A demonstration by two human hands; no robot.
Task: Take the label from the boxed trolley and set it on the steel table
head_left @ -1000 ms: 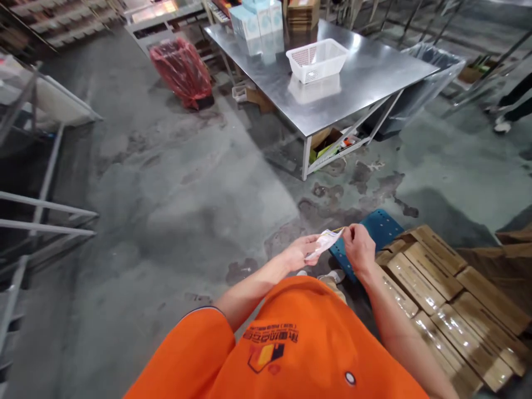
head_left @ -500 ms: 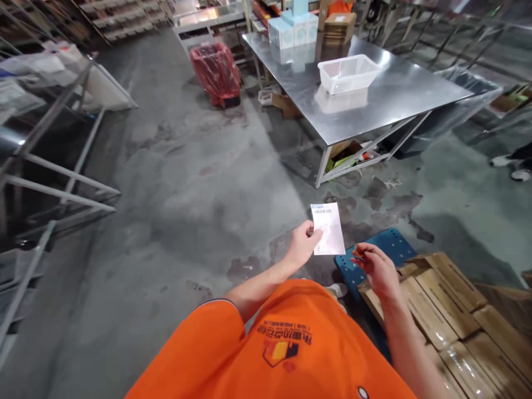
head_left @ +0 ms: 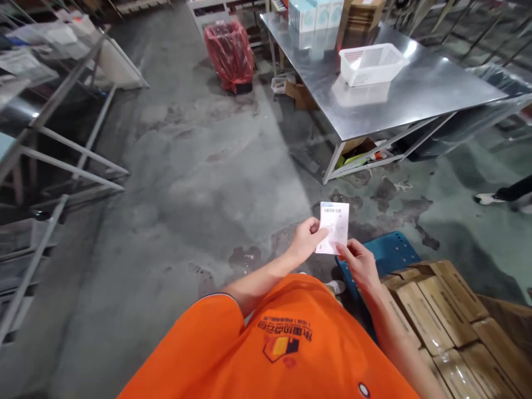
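**Slip held up in both hands**

Pinched at its left edge by my left hand [head_left: 306, 241], the white slip [head_left: 333, 228] stands upright in front of my chest; my right hand [head_left: 359, 264] closes thumb and fingers on its lower corner. To read it well, I judge I should keep it flat and steady, fingers off the barcode at the top. Ahead, a white basket [head_left: 371, 64] on the steel table [head_left: 432, 91] looks empty. Taped cartons [head_left: 440, 310] lie shut beside me.
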